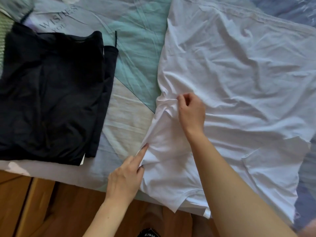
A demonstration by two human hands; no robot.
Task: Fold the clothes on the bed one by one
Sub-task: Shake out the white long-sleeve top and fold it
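Note:
A large white garment (239,79) lies spread and wrinkled across the right half of the bed. My right hand (191,112) pinches a bunched fold at the garment's left edge, about mid-height. My left hand (126,177) grips the same left edge lower down, near the bed's front edge, with the index finger stretched along the fabric. A folded black garment (51,93) rests flat on the left side of the bed, apart from both hands.
The bed sheet (133,53) is pale blue, teal and cream with printed lettering at the top left. A wooden floor (51,211) runs along the bed's front edge. A bluish cover (306,11) shows at the far right.

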